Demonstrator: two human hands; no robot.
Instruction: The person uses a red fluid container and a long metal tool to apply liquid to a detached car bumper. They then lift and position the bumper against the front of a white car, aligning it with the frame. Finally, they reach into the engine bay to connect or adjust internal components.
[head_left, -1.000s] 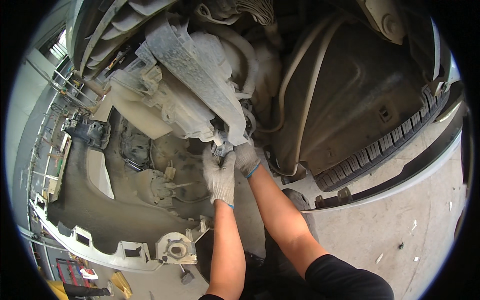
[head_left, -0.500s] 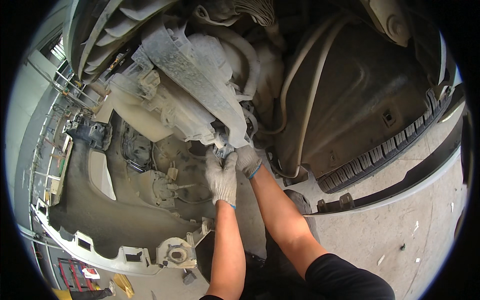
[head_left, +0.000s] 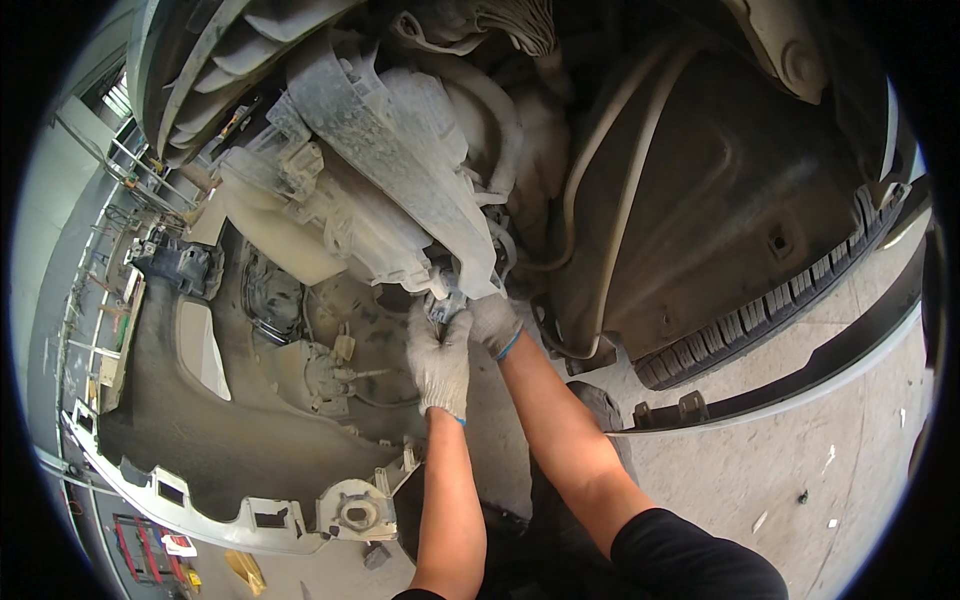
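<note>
My left hand, in an off-white knit glove with a blue cuff, is closed on a small grey connector-like part below the dusty housing. The thumb presses along its right side. Beside it my right hand, gloved the same way, reaches up against the lower end of a long dusty grey bracket; its fingertips are hidden behind the bracket. A pale dusty lamp-like housing lies just left of that bracket. Thin cables hang just above my right hand.
A dark wheel-arch liner and a tyre fill the right side. Two pale hoses run down the liner. A detached bumper cover spreads at lower left; a curved panel edge juts out at right above the concrete floor.
My left hand has shifted slightly left and down, its wrist tilting a little, while still on the small grey part. The right hand stays almost in place.
</note>
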